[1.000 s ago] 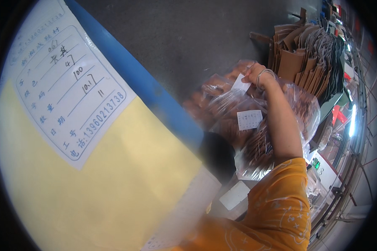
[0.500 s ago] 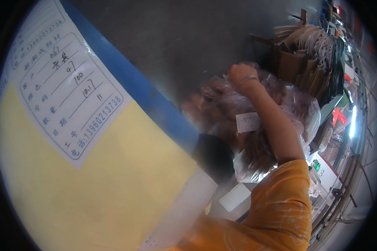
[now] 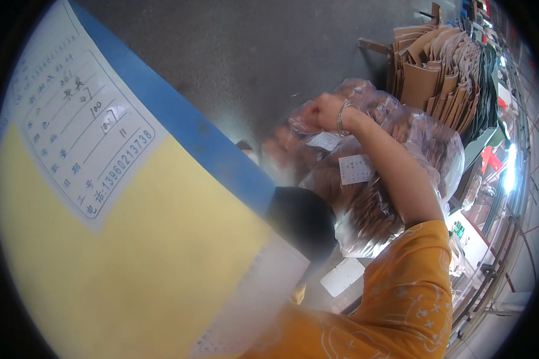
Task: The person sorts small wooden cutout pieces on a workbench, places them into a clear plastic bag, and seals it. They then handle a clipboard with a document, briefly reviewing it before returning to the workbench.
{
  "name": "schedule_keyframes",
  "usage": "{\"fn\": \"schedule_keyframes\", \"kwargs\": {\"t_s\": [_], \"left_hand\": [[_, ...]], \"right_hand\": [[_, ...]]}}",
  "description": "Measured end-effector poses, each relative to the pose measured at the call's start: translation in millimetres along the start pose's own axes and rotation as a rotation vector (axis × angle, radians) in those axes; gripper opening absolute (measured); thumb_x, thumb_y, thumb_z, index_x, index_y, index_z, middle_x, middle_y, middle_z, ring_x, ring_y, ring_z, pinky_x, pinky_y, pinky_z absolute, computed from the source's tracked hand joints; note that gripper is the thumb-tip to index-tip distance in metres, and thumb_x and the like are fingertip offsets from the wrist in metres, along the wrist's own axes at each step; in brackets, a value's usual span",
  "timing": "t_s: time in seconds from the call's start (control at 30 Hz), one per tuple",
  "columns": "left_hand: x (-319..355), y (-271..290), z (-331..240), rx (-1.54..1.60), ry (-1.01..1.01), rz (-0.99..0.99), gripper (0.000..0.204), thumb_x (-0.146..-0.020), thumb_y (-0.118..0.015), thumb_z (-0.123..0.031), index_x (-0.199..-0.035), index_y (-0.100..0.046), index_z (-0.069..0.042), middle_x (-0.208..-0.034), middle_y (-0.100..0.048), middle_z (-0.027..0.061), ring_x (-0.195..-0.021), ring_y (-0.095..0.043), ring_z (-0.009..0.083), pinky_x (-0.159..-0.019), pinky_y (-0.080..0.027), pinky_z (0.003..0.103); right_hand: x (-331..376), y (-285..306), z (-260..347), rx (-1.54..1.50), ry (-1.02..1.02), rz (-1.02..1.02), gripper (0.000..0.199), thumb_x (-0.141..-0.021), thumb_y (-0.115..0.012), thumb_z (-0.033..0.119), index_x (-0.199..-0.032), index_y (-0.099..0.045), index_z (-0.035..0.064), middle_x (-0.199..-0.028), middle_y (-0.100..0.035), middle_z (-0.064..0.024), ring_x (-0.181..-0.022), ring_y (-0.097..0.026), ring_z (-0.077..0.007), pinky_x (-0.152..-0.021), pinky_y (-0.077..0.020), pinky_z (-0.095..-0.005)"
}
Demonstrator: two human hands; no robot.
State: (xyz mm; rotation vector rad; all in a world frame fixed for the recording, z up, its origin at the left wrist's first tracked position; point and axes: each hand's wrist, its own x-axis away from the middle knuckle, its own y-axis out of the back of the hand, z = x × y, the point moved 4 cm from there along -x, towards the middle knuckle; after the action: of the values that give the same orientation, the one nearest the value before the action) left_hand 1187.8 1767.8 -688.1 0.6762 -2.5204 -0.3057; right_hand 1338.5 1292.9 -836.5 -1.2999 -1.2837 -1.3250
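Observation:
My right hand (image 3: pixel 329 112), with a silver bangle at the wrist, is closed at the upper left of a large clear plastic bag (image 3: pixel 416 134). The fingers are curled and partly blurred, gripping the plastic. Flat brownish-pink pieces fill the bag, their exact kind unclear. Two white paper labels (image 3: pixel 356 170) lie on it under my forearm. Left of the bag, by a blue edge, is a blurred skin-toned patch (image 3: pixel 276 148); whether it is my left hand I cannot make out. A yellow sheet (image 3: pixel 144 251) with a written white label (image 3: pixel 93 140) hides the left side.
Stacked brown sheets (image 3: pixel 437 78) stand beyond the bag at the upper right. A blue panel (image 3: pixel 179 113) borders the yellow sheet, and a dark round shape (image 3: pixel 302 218) sits by its end. Below the bag is a white card (image 3: pixel 342 277). Grey floor (image 3: pixel 239 48) stretches beyond.
My right hand has shifted slightly left and down with the plastic. A second label on the bag now shows beneath it. The yellow sheet has moved a little left in view.

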Motion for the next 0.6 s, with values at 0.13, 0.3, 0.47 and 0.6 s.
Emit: {"fn": "schedule_keyframes", "kwargs": {"t_s": [0.13,0.3,0.47,0.6], "left_hand": [[0,0,-1,0.000,-0.006,0.002,0.053,-0.075,-0.052,-0.016,-0.121,-0.043,0.009,-0.110,-0.056,0.0187,-0.093,-0.056,0.0243,-0.081,-0.045,0.033],[-1,0,1,0.005,0.004,0.006,0.054,-0.075,-0.052,-0.016,-0.121,-0.043,0.009,-0.110,-0.056,0.0185,-0.093,-0.056,0.0241,-0.081,-0.045,0.033],[-3,-2,-2,0.019,0.003,0.009,0.054,-0.074,-0.052,-0.015,-0.121,-0.042,0.009,-0.110,-0.057,0.0184,-0.093,-0.056,0.0239,-0.081,-0.045,0.033],[-2,-1,-6,0.046,0.009,0.021,0.055,-0.074,-0.052,-0.015,-0.122,-0.042,0.009,-0.110,-0.057,0.0183,-0.093,-0.056,0.0237,-0.081,-0.045,0.032]], "right_hand": [[-2,-7,-12,0.229,-0.050,0.071,0.038,-0.068,-0.072,0.037,-0.090,-0.068,0.0070,-0.077,-0.067,-0.0094,-0.069,-0.064,-0.0257,-0.066,-0.0502,-0.0366],[7,-18,12,0.351,0.412,-0.207,0.039,-0.066,-0.074,0.038,-0.087,-0.067,0.0065,-0.078,-0.066,-0.0089,-0.072,-0.062,-0.0230,-0.067,-0.0482,-0.0329],[-5,-22,0,0.114,0.004,0.186,0.041,-0.076,-0.068,0.030,-0.110,-0.062,0.0074,-0.101,-0.064,-0.0070,-0.084,-0.061,-0.0156,-0.072,-0.0473,-0.0275],[9,-31,17,-0.101,0.183,0.326,0.038,-0.084,-0.062,0.024,-0.117,-0.058,0.0057,-0.102,-0.064,-0.0040,-0.081,-0.059,-0.0111,-0.069,-0.0482,-0.0260]]}}
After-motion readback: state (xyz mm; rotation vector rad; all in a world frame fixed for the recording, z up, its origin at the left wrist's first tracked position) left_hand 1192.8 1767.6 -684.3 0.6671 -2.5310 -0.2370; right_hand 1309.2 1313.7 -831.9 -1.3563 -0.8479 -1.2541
